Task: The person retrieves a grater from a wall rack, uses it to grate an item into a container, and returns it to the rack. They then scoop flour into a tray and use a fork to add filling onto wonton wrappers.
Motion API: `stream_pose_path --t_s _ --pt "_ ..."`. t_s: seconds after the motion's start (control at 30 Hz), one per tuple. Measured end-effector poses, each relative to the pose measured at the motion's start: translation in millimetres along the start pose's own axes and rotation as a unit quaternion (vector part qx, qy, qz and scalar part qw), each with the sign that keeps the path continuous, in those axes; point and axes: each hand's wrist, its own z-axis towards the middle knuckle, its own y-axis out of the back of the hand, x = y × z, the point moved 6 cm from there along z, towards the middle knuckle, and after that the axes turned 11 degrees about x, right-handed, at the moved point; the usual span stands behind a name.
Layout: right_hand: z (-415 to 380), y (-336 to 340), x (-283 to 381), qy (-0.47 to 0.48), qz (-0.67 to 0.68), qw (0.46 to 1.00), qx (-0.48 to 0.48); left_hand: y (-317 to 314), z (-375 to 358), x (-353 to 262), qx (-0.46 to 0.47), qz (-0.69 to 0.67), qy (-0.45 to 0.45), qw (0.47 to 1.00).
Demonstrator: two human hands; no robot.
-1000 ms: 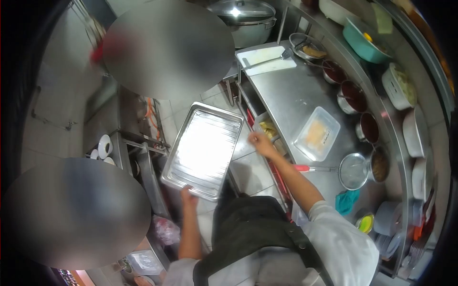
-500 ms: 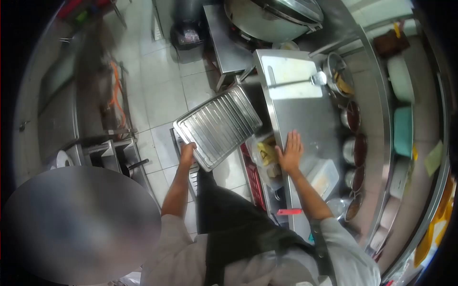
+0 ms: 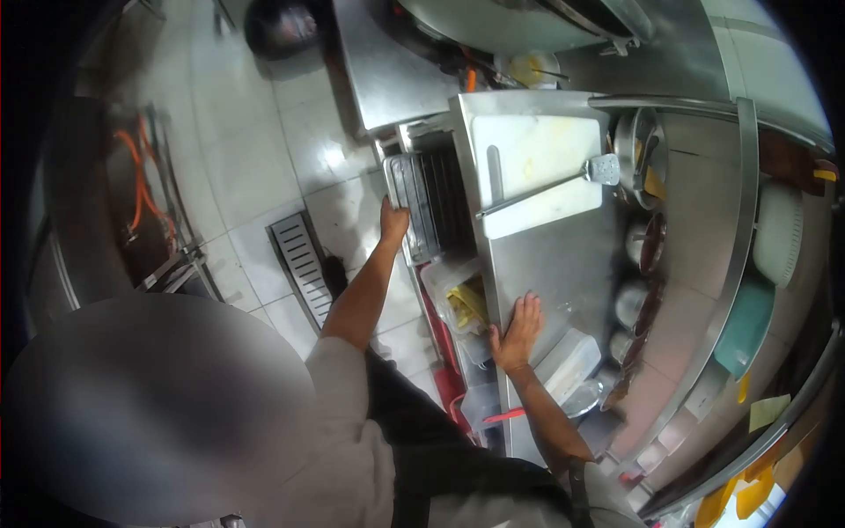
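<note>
A ridged metal tray [image 3: 412, 198] sits low beside the steel counter, its far part in shadow under the counter's edge. My left hand [image 3: 394, 222] is closed on the tray's near outer rim. Flat on the steel counter [image 3: 556, 255] near its edge rests my right hand [image 3: 518, 336], fingers stretched out and holding nothing. Below the counter edge, between my hands, a clear plastic container [image 3: 449, 277] has yellow contents. Beyond my right hand, a white cutting board [image 3: 537, 163] lies with a long-handled metal spatula [image 3: 563, 185] across it.
Metal pots [image 3: 635, 242] line the back of the counter. A clear lidded box [image 3: 568, 365] and a red-handled utensil [image 3: 506, 414] lie near my right forearm. On the tiled floor are a drain grate [image 3: 301, 260] and a black bin [image 3: 282, 31]. Another person's blurred head [image 3: 158, 405] is close at left.
My left hand has moved the tray from over the floor to the low space beside and under the counter. My right hand stays flat on the counter. The view has shifted.
</note>
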Motion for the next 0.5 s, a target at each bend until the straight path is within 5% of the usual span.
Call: stream_pose_path --t_s 0.07,0.13,0.17,0.23,0.27,0.3,0.33,0.37,0.43,0.5 --pt "0 -1 -2 -0.009 0.0 1.0 0.008 -38 15 3 -0.018 0.076 -0.05 0.996" --pt "1 -1 -2 -0.009 0.011 1.0 0.012 -80 21 24 -0.033 -0.194 0.125 0.973" --pt "1 -1 -3 -0.011 0.011 1.0 0.014 -91 29 22 -0.025 -0.192 0.134 0.972" --pt "2 0 -5 -0.017 0.017 1.0 0.018 -117 45 3 0.081 0.029 0.077 0.993" --pt "2 1 -4 -0.011 0.025 1.0 0.016 -126 43 -5 0.09 0.031 0.083 0.992" --pt "1 -3 -7 -0.014 0.031 0.999 0.011 -144 35 -20 0.143 -0.259 0.133 0.946" --pt "1 -4 -8 -0.022 0.032 0.999 0.013 -163 28 -24 0.177 -0.525 0.173 0.814" --pt "0 -4 -8 -0.019 0.035 0.999 0.009 -165 20 -25 0.179 -0.523 0.179 0.814" --pt "0 -1 -7 -0.017 0.039 0.999 0.007 -147 17 -19 0.18 -0.32 0.037 0.929" --pt "0 -1 -8 -0.019 0.042 0.999 0.005 -125 10 -16 0.172 -0.095 -0.115 0.974"
